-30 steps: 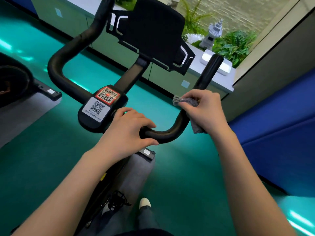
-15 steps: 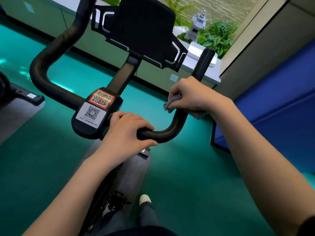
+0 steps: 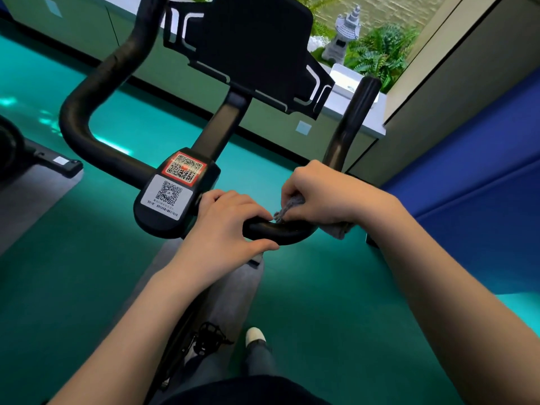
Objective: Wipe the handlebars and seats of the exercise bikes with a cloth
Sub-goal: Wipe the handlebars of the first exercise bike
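I'm gripping the black curved tubular handlebar (image 3: 280, 230) with both hands, on its right-side low bend. My left hand (image 3: 225, 226) is curling fully round the tube just right of the black centre clamp with two QR stickers (image 3: 172, 194), fingers over the top, thumb underneath, holding nothing else. My right hand (image 3: 324, 194) is closing round the small grey fabric cloth (image 3: 336, 229), bunching it and pressing it onto the tube; one cloth corner is poking out toward my left fingertips, and the tail is hanging below my right wrist. The hands are sitting just beside each other, with only a short bare stretch of bar between them. Key relation: under my hands the bar is running side to side, then at my right hand it is bending and its long axis is pointing up and away from me into the right upright horn (image 3: 350, 118). I judge the cloth hand is the nearer one for that horn and only needs sliding along the tube. The left loop of the bar (image 3: 76, 112) is lying beyond my left hand, across the clamp, well apart from the cloth. The seat is not showing in view, so I can't tell where it is.
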`<state>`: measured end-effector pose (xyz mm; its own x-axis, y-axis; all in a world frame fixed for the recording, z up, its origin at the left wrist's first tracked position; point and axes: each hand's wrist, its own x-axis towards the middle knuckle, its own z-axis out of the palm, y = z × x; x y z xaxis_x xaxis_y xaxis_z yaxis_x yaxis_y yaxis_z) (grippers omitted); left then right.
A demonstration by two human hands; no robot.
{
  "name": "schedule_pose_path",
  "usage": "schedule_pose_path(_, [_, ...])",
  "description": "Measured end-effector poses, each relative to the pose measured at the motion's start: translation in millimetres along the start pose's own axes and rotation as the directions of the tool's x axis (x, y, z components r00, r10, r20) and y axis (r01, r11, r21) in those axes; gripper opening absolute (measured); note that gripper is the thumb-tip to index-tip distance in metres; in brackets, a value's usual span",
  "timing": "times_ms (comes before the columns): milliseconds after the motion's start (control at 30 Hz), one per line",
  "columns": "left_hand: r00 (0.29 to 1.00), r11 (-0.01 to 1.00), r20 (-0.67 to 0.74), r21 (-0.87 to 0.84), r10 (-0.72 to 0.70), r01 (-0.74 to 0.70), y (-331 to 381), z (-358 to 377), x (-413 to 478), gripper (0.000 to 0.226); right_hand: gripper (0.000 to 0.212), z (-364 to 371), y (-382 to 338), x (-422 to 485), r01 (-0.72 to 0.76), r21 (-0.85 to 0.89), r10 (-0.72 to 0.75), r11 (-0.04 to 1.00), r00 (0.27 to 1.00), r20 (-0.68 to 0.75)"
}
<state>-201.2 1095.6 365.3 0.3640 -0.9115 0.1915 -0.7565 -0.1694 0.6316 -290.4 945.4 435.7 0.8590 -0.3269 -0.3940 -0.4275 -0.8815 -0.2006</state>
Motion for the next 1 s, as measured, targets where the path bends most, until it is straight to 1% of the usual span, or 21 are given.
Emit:
schedule_pose_path(33, [1.0, 1.0, 0.003, -0.006, 0.007, -0.007, -0.7, -0.3, -0.4, 0.035, 0.016, 2.1, -0.1, -3.6, -0.012, 0.041, 0.013, 0.999, 0.999, -0.041])
schedule_pose_path(100, [1.0, 1.0, 0.018, -0.009, 0.021, -0.021, -2.3, -1.1, -2.1, 0.039, 0.017, 8.4, 2.4, -12.0, -0.056, 0.172, 0.091, 0.984, 0.975, -0.201])
schedule_pose_path(167, [0.999, 0.999, 0.037, -0.003, 0.034, -0.033, -3.2, -1.9, -3.0, 0.041, 0.014, 20.3, 3.5, -20.0, -0.088, 0.255, 0.181, 0.963, 0.911, -0.37])
schedule_pose_path(267, [0.998, 0.999, 0.042, -0.001, 0.042, -0.042, -3.1, -2.7, -2.7, 0.042, 0.009, 48.2, -7.0, -29.4, -0.094, 0.305, 0.246, 0.948, 0.824, -0.511])
schedule_pose_path(300, [0.998, 0.999, 0.04, -0.002, 0.042, -0.042, -2.6, -3.1, -2.4, 0.042, 0.008, 58.6, -14.1, -32.4, -0.071, 0.333, 0.26, 0.94, 0.783, -0.566])
schedule_pose_path(333, [0.998, 0.999, 0.038, -0.003, 0.042, -0.042, -2.1, -3.1, -2.5, 0.042, 0.006, 68.0, -21.3, -35.3, -0.033, 0.37, 0.277, 0.929, 0.726, -0.63])
schedule_pose_path(400, [0.998, 0.999, 0.036, 0.0, 0.047, -0.047, -1.8, -3.4, -3.1, 0.04, 0.004, 81.7, -29.1, -40.1, 0.056, 0.442, 0.326, 0.895, 0.595, -0.734])
schedule_pose_path(467, [0.998, 0.999, 0.036, -0.001, 0.05, -0.05, -2.1, -3.6, -3.1, 0.037, 0.008, 87.8, -24.7, -42.5, 0.127, 0.506, 0.404, 0.853, 0.453, -0.794])
schedule_pose_path(500, [0.998, 0.999, 0.032, -0.009, 0.05, -0.05, -2.2, -3.5, -3.1, 0.036, 0.011, 89.7, -19.6, -42.9, 0.143, 0.531, 0.448, 0.835, 0.383, -0.808])
schedule_pose_path(533, [0.999, 0.999, 0.024, -0.019, 0.049, -0.048, -2.4, -3.3, -3.1, 0.035, 0.011, 91.5, -14.9, -42.7, 0.144, 0.55, 0.485, 0.823, 0.327, -0.811])
schedule_pose_path(567, [0.999, 0.999, 0.017, -0.025, 0.048, -0.048, -2.4, -3.1, -3.2, 0.033, 0.012, 95.0, -12.3, -42.7, 0.133, 0.564, 0.511, 0.815, 0.293, -0.808])
schedule_pose_path(667, [0.999, 0.999, 0.007, -0.025, 0.048, -0.048, -1.6, -1.5, -3.3, 0.031, 0.012, 118.2, -20.8, -44.6, 0.12, 0.572, 0.533, 0.812, 0.25, -0.808])
schedule_pose_path(767, [0.999, 0.999, 0.011, -0.018, 0.045, -0.045, -1.7, -0.8, -3.5, 0.032, 0.01, 140.8, -34.0, -51.1, 0.188, 0.549, 0.504, 0.815, 0.24, -0.83])
schedule_pose_path(800, [0.999, 0.999, 0.013, -0.015, 0.047, -0.047, -1.7, -0.8, -3.7, 0.032, 0.01, 142.1, -33.1, -52.7, 0.215, 0.556, 0.514, 0.803, 0.223, -0.828])
schedule_pose_path(833, [0.999, 0.999, 0.014, -0.013, 0.048, -0.048, -1.6, -0.9, -4.0, 0.031, 0.009, 140.0, -29.4, -52.8, 0.232, 0.587, 0.556, 0.776, 0.189, -0.809])
schedule_pose_path(900, [0.999, 0.999, 0.019, -0.014, 0.048, -0.047, -1.4, -1.5, -4.6, 0.031, 0.009, 130.4, -18.0, -48.5, 0.243, 0.694, 0.692, 0.677, 0.11, -0.713])
schedule_pose_path(933, [0.999, 0.999, 0.021, -0.015, 0.047, -0.047, -1.3, -1.7, -4.7, 0.03, 0.01, 125.9, -13.1, -44.6, 0.239, 0.745, 0.749, 0.623, 0.09, -0.656])
schedule_pose_path(1000, [0.999, 0.999, 0.023, -0.014, 0.048, -0.048, -1.0, -2.4, -4.8, 0.03, 0.011, 124.8, -12.1, -36.6, 0.223, 0.803, 0.806, 0.553, 0.102, -0.583])
